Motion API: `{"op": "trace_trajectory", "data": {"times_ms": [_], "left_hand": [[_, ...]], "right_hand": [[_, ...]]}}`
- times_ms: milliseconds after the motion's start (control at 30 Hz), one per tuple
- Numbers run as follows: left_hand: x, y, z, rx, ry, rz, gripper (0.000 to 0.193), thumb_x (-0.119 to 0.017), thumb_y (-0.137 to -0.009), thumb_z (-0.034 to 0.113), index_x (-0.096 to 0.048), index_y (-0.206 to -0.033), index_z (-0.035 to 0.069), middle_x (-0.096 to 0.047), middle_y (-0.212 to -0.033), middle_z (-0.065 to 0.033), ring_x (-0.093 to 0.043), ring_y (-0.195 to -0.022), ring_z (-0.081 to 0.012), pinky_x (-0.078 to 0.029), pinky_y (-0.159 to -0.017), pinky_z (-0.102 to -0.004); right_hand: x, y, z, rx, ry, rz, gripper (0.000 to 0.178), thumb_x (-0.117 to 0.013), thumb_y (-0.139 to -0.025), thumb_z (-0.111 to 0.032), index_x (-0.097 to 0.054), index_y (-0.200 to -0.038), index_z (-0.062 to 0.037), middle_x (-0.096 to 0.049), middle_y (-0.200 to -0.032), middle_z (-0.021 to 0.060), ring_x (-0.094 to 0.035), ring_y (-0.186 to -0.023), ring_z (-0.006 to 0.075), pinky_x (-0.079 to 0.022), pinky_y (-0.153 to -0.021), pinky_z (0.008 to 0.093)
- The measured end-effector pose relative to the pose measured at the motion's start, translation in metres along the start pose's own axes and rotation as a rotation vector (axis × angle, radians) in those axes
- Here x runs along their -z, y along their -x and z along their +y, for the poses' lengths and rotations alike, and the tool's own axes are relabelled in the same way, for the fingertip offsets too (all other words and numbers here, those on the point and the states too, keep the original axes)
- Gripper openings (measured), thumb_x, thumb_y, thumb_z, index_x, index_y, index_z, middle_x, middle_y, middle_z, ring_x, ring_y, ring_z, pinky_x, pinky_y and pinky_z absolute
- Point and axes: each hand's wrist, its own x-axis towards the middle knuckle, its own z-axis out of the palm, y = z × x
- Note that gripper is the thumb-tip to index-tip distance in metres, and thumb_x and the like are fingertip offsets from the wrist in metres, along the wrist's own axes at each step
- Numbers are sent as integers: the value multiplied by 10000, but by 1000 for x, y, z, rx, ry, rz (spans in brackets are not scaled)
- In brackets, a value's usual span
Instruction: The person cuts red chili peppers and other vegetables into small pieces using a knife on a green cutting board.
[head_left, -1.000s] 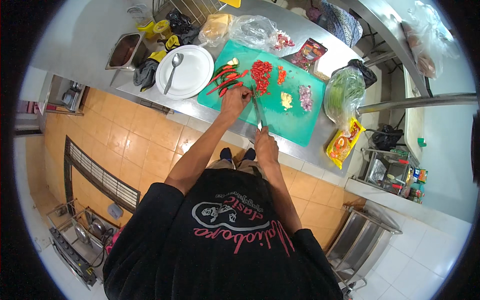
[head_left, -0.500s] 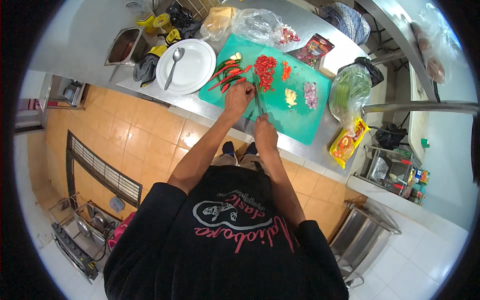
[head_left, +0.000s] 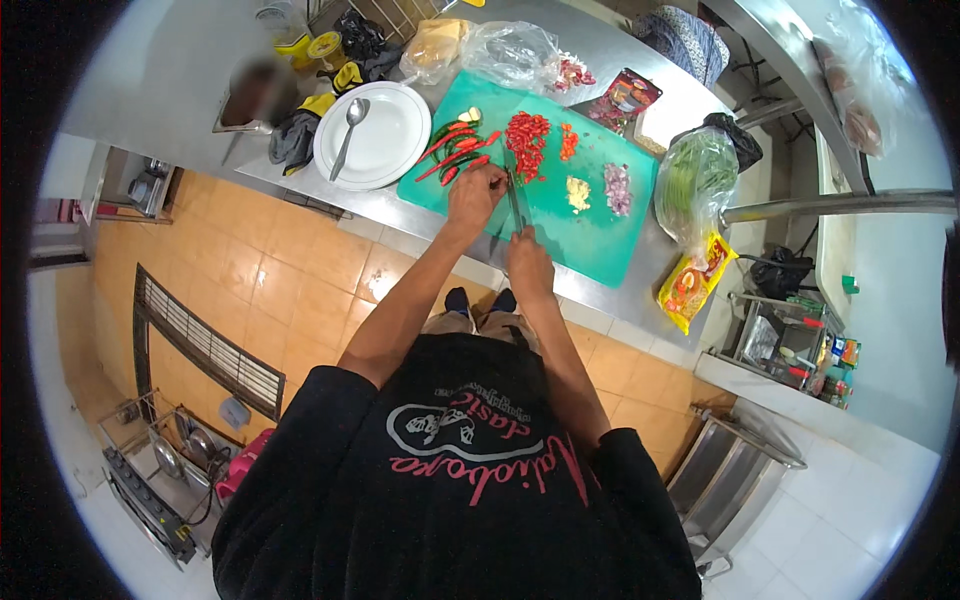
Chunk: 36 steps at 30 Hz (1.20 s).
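Note:
On the green cutting board, my right hand is closed round the handle of a knife, its blade pointing away from me. My left hand rests just left of the blade with fingers curled in a pinch; what lies under the fingertips is hidden. Beyond it are whole red and green chili peppers and a few pale garlic cloves. Chopped red chili forms a pile past the blade. Farther right lie orange-red pieces, chopped garlic and diced shallot.
A white plate with a spoon stands left of the board. Bagged green vegetables and a yellow packet lie to the right. Plastic bags sit behind, and a metal post crosses at the right.

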Motion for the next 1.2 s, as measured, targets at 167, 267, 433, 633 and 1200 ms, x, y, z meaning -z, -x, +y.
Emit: {"op": "trace_trajectory", "data": {"times_ms": [167,267,433,633,1200], "left_hand": [[-1,2,0,17,-56,-17,138,-712,-743,56,-691,-878,36,-676,-815,-151,-661,-754,-291,-518,-667,-372],[0,4,1,10,-12,22,118,-701,-725,48,-683,-841,41,-660,-817,-160,-647,-750,-308,-509,-645,-407],[1,14,-8,-22,-63,14,128,-687,-754,44,-695,-882,54,-659,-844,-141,-631,-756,-324,-516,-682,-411],[6,15,-8,-104,-39,-19,154,-645,-783,-2,-681,-930,25,-664,-849,-162,-638,-739,-277,-519,-674,-360],[-2,2,-3,55,158,-22,268,-679,-746,-48,-551,-956,60,-655,-838,-116,-654,-755,-262,-510,-651,-370]], "right_hand": [[1,24,14,-43,54,-42,309,-422,-982,-270,-498,-1037,25,-640,-808,302,-627,-791,488,-504,-705,570],[-1,10,7,0,47,-4,309,-420,-983,-281,-507,-1040,10,-648,-839,293,-632,-795,482,-511,-703,566],[1,22,18,-17,53,-30,334,-394,-990,-301,-501,-1004,16,-644,-846,303,-625,-812,492,-505,-719,566],[8,18,23,-6,0,5,356,-394,-992,-299,-504,-1001,40,-624,-798,332,-610,-789,513,-494,-698,573],[8,29,22,-9,39,-30,364,-399,-989,-322,-496,-1031,26,-630,-770,320,-620,-764,500,-497,-699,570]]}}
